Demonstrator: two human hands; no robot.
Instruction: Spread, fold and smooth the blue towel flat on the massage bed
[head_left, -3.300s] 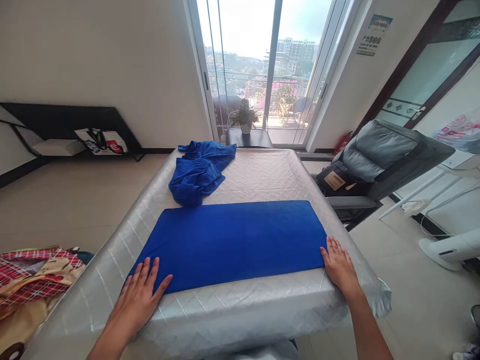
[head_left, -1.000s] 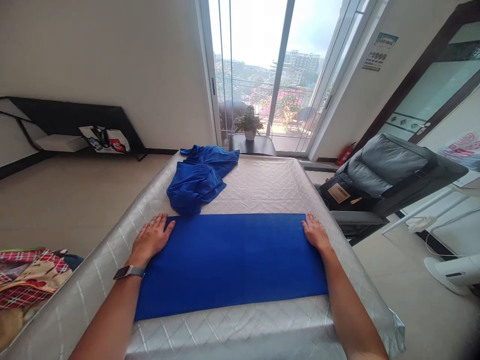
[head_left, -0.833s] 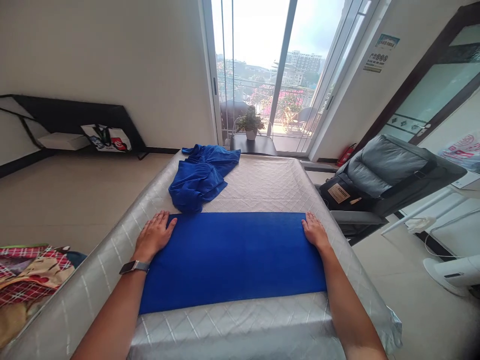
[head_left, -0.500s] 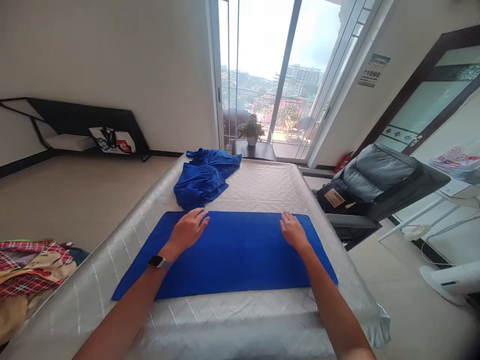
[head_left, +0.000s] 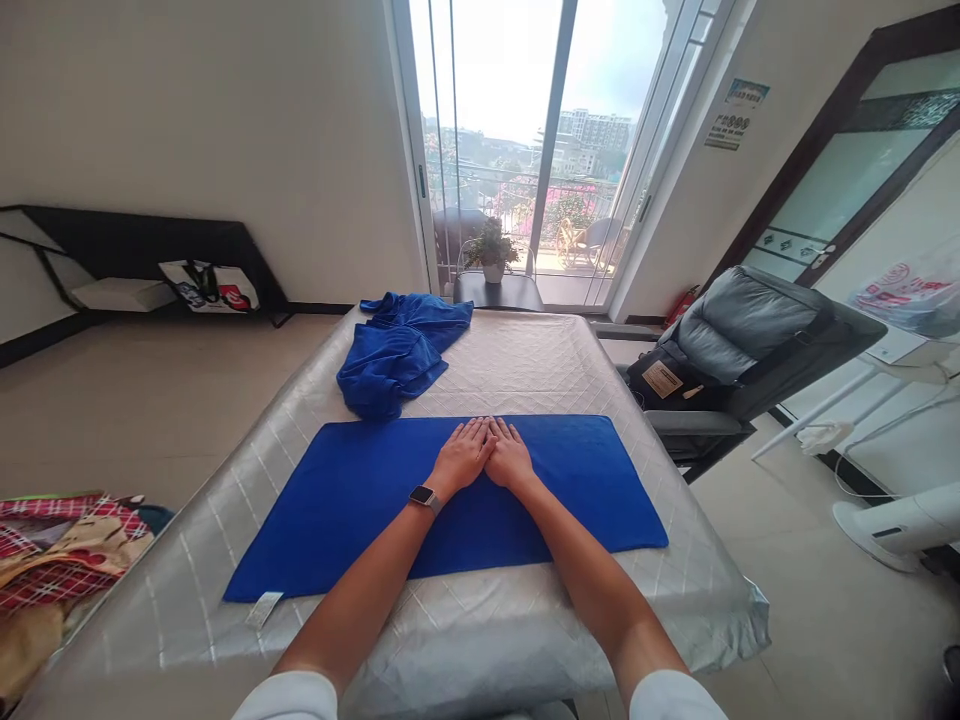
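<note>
A blue towel [head_left: 360, 500] lies flat, folded into a long rectangle, across a table with a silver quilted cover [head_left: 525, 370]. My left hand [head_left: 463, 455] and my right hand [head_left: 508, 455] rest palm down side by side on the far middle of the towel, fingers stretched out and touching each other. A watch is on my left wrist. A small white label sticks out at the towel's near left corner. A second blue towel [head_left: 401, 350] lies crumpled at the far left of the table.
A grey reclining chair [head_left: 750, 340] stands right of the table. A small table with a potted plant [head_left: 491, 250] is before the glass balcony door. Patterned cloth [head_left: 60, 560] lies at the left. A white fan base [head_left: 900, 520] sits on the floor at right.
My hands slid from the towel's near corners to its far corners, then inward along the far edge until they met at the middle. The towel stays flat.
</note>
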